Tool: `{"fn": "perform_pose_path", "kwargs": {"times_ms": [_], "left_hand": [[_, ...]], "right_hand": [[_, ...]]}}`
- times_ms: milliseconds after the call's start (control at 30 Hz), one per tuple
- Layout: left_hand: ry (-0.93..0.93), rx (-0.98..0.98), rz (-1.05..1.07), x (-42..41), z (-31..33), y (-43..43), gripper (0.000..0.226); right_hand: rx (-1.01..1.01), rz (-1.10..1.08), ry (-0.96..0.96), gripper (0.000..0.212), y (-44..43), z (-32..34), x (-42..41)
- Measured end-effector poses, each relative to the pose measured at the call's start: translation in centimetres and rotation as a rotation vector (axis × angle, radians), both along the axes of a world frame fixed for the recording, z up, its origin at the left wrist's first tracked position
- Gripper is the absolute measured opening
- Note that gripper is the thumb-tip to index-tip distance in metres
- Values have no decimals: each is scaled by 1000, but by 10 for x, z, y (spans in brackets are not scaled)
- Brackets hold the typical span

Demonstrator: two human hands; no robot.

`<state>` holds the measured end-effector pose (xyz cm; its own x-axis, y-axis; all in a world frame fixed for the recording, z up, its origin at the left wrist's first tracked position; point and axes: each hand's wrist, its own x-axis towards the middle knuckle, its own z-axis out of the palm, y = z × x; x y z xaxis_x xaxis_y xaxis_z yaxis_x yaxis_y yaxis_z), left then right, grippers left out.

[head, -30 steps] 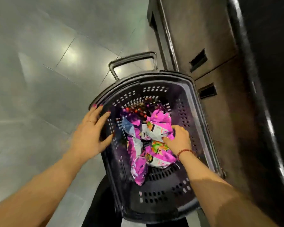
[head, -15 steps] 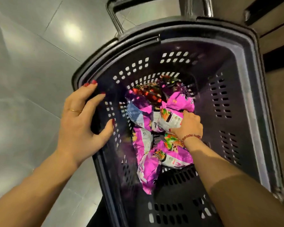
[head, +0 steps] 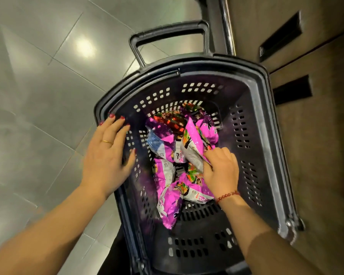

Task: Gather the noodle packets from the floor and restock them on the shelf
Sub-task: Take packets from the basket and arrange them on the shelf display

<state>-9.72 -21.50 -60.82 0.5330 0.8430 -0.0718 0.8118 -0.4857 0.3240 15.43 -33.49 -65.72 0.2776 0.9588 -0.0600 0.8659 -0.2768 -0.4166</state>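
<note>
Pink packets [head: 168,201]: piled in basket [head: 252,108].
Right hand [head: 220,171]: one packet [head: 193,147] is pinched.
Left hand [head: 107,157]: laid flat on rim.

Glossy crinkled plastic noodle packets [head: 184,147], matt perforated plastic basket [head: 252,124], polished floor tiles [head: 38,86]

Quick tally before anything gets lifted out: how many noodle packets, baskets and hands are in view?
noodle packets: about 7, piled and overlapping in the basket, so not exact
basket: 1
hands: 2, left hand and right hand
Total: about 10
</note>
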Motion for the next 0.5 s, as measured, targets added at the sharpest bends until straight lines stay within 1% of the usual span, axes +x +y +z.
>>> {"fn": "perform_pose_path", "kwargs": {"times_ms": [33,67,100,133,167,200,233,267,300,333,367,433,467,500], "left_hand": [[-23,-17,-31,7,4,-5,55],[-84,-79,-23,17,8,-11,52],[-199,-207,55,28,12,-15,50],[-349,-423,212,38,18,-17,50],[-527,-718,441,50,27,-15,54],[-707,-1045,679,59,32,-10,62],[-819,-1336,835,63,34,-2,73],[-880,-1537,905,64,35,6,81],[-902,-1660,934,64,36,13,81],[-918,-1723,951,63,35,18,76],[-939,-1746,976,63,37,23,68],[-979,-1719,1027,64,36,27,49],[-996,-1702,1040,64,34,27,45],[-1008,-1687,1041,64,34,27,47]], "right_hand": [[77,29,1,18,2,11,0],[160,54,11,20,5,23,-2],[240,72,38,20,9,34,-4],[308,79,80,20,14,43,-5],[360,80,141,20,20,50,-6],[402,81,210,22,25,56,-7],[434,91,272,23,30,60,-7],[458,115,315,25,33,64,-7],[470,150,339,26,36,67,-6],[480,190,348,29,38,70,-6],[489,231,354,31,39,73,-4],[501,310,356,29,43,75,0],[498,335,341,27,43,74,1],[489,337,322,29,43,70,3]]}}
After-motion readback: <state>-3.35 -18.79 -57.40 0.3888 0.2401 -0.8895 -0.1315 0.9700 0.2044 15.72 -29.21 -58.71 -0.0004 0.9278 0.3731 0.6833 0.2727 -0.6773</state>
